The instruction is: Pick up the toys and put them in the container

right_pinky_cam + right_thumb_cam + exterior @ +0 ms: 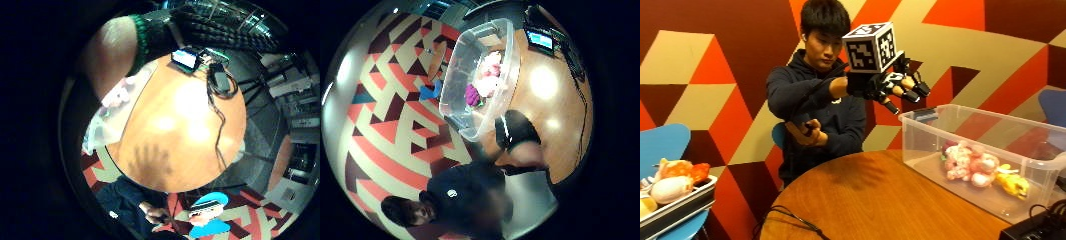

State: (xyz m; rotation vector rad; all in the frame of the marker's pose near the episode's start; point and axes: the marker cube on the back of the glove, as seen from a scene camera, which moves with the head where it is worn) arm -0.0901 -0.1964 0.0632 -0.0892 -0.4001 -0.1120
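Standing on a round wooden table point(873, 200), near its edge, is a clear plastic container point(1039, 167); the wall behind has red, brown and cream triangles. A second tray of toys point(670, 195) rests on a blue chair point(663, 142) beside the table. Only the thumb side palm view shows a purple toy point(471, 94) inside the container, next to the pink plush toys point(969, 165) and a yellow toy point(1013, 184). The gloved right hand point(889, 85) is raised above the table beside the container, fingers spread, holding nothing.
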